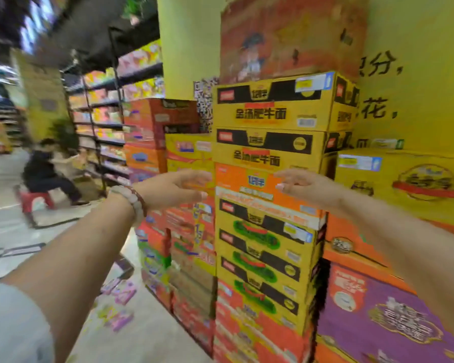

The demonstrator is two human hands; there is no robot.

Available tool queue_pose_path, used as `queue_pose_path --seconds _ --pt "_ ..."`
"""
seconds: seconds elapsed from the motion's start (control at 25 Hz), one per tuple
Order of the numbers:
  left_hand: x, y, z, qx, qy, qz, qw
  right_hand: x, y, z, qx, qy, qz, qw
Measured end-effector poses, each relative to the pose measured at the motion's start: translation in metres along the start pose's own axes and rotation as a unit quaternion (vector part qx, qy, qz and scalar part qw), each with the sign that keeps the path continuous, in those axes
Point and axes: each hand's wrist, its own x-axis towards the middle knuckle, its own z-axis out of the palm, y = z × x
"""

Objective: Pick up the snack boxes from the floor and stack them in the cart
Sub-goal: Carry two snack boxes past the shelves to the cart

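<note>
Snack boxes (121, 305): small pink and purple packs scattered on the pale floor (147, 336) at 7 o'clock (blurred, count unclear).
Left hand (173, 188): raised at 10 o'clock of centre, fingers spread loosely, holding nothing; bead bracelet (131, 200) on the wrist.
Right hand (307, 187): raised at 2 o'clock, fingers extended, empty.
Carton stack (265, 231): yellow and orange cartons behind both hands.
Seated person (47, 174): far off at 9 o'clock, on a red stool (36, 201).

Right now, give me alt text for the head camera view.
Both hands, left hand and right hand, reach open toward an orange carton in a tall stack of boxes. Small purple snack boxes lie on the floor.
</note>
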Motion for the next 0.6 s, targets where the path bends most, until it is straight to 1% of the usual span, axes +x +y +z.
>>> queue_pose_path --seconds 0.12,0.24,0.44,0.6 --pt "-0.042 -0.055 -0.041 0.005 0.037 -0.066 0.997 0.059 -0.037 0.066 0.012 -0.067 -0.068 0.995" --pt "-0.07 -0.098 -0.067 0.009 0.085 -0.132 0.988 0.111 -0.067 0.126 0.021 -0.133 -0.124 0.983" --pt "-0.083 -0.167 -0.096 0.033 0.163 -0.226 0.96 0.187 -0.101 0.209 0.056 -0.225 -0.178 0.956" --pt "-0.095 -0.226 -0.102 0.029 0.202 -0.283 0.937 0.235 -0.12 0.277 0.032 -0.288 -0.224 0.931"
